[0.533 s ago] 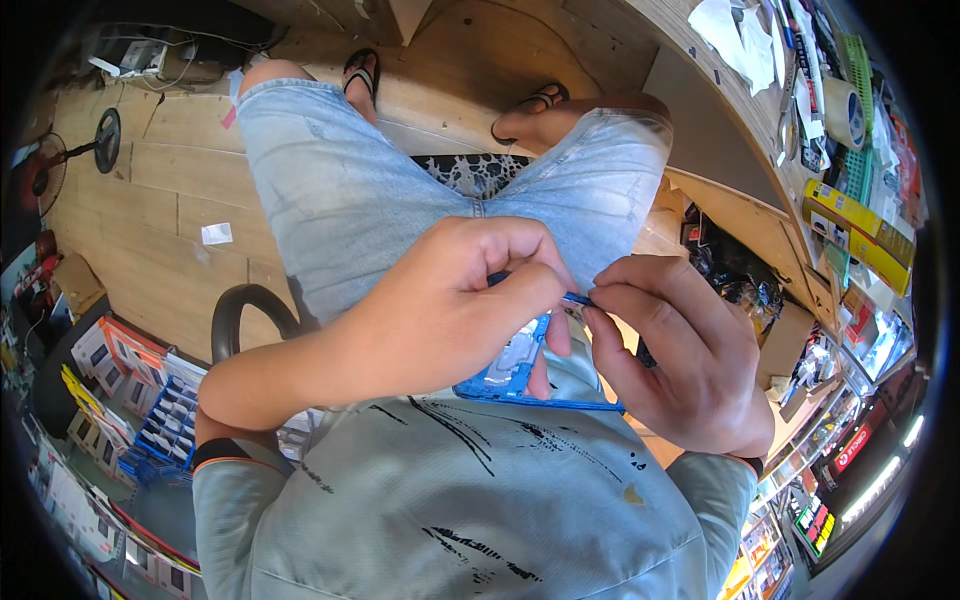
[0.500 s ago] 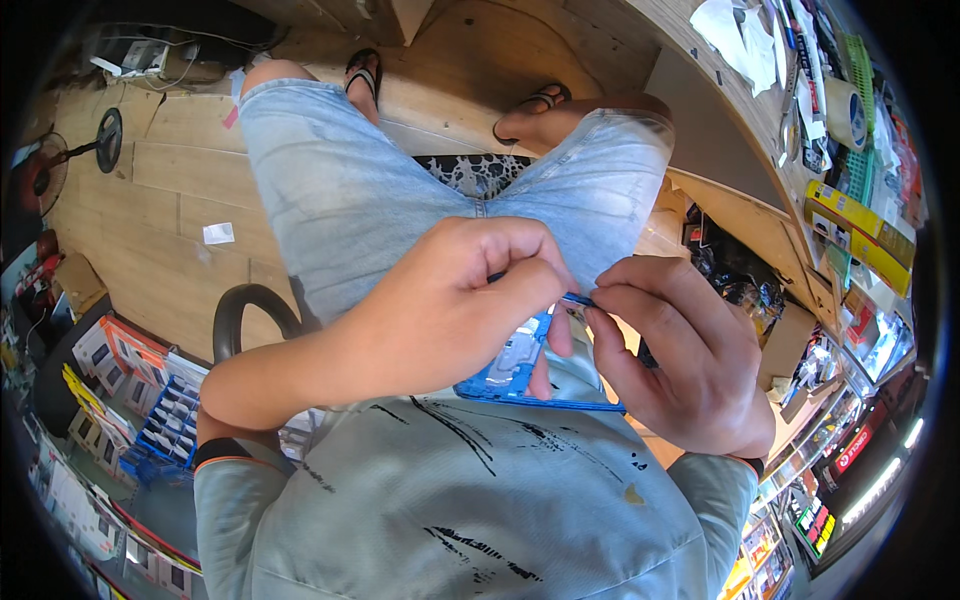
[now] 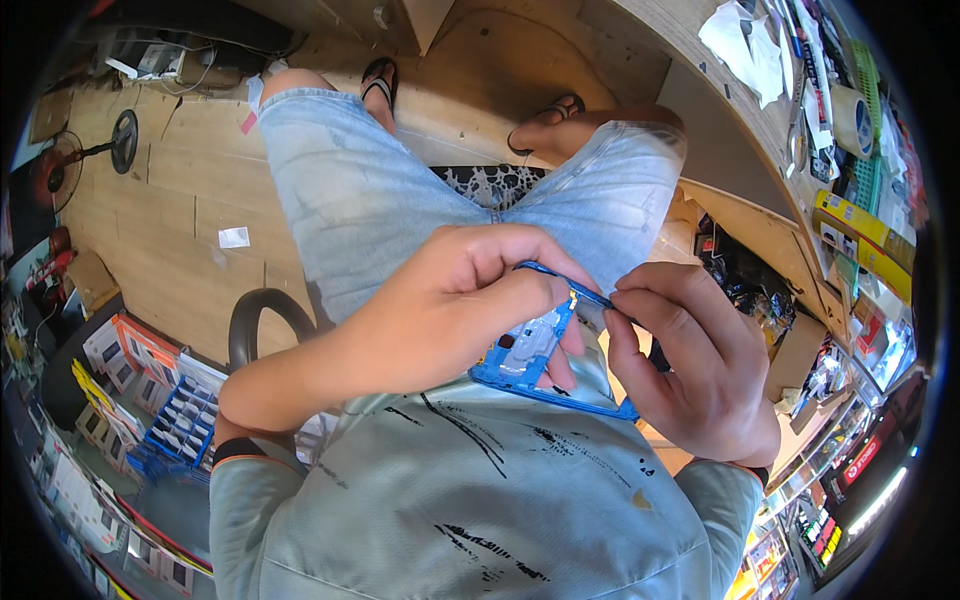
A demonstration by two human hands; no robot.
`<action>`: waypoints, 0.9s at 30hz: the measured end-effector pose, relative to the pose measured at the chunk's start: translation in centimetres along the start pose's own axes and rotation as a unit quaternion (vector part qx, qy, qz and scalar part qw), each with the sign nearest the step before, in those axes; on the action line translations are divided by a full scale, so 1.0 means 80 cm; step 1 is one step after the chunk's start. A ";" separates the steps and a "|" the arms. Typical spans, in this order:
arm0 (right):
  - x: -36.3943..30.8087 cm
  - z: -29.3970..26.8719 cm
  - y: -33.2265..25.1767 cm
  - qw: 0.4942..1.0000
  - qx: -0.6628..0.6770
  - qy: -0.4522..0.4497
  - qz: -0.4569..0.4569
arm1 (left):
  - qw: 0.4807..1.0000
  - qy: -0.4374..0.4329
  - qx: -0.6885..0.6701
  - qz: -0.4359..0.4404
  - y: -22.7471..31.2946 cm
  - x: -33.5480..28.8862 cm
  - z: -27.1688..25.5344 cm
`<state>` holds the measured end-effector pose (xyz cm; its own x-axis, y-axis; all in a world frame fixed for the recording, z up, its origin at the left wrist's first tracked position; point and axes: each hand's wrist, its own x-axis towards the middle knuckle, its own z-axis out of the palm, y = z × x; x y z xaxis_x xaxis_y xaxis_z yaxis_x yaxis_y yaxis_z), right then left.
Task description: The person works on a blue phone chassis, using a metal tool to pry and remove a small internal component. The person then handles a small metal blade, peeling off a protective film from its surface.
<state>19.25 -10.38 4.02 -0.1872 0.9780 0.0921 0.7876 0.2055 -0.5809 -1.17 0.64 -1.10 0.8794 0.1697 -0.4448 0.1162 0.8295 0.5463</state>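
Note:
In front of my belly, my left hand (image 3: 490,285) grips a blue phone frame (image 3: 525,362), its thumb on top and fingertips showing underneath. The frame has a metallic inner plate on one side and an open gap toward the right. My right hand (image 3: 690,355) has its thumb and forefinger pinched together at the frame's upper right edge. Whether a small part sits in that pinch is hidden by the fingertips. The frame's lower right corner reaches close to the right palm.
A wooden workbench (image 3: 745,165) at the right holds tools, a tape roll (image 3: 850,120), white tissue (image 3: 745,50) and a yellow box (image 3: 865,238). A black chair armrest (image 3: 262,315) is beside my left forearm. A fan (image 3: 62,172) stands far left; a blue divided tray (image 3: 183,420) lies lower left.
The phone frame has tilted, so more of its inner face and upper edge shows. Both hands keep their holds. The whole view has shifted slightly.

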 end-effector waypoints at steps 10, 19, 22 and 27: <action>-0.002 0.002 -0.001 1.000 0.000 0.005 0.002 | 1.000 0.025 0.000 0.001 -0.002 -0.005 0.004; -0.003 0.005 -0.001 0.998 -0.045 0.022 -0.035 | 1.000 0.013 -0.002 0.013 -0.006 -0.004 0.002; -0.003 0.011 0.003 0.996 -0.054 0.036 -0.060 | 1.000 0.010 -0.005 0.019 -0.007 -0.003 0.002; 0.004 0.016 0.005 0.994 -0.046 0.050 -0.087 | 1.000 0.007 -0.009 0.021 -0.008 -0.003 0.004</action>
<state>18.69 -10.00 2.78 -0.2691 0.9253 0.2672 0.7998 0.3693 -0.4733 -1.28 -0.09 -1.09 0.8764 0.2126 -0.4320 0.0707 0.8307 0.5522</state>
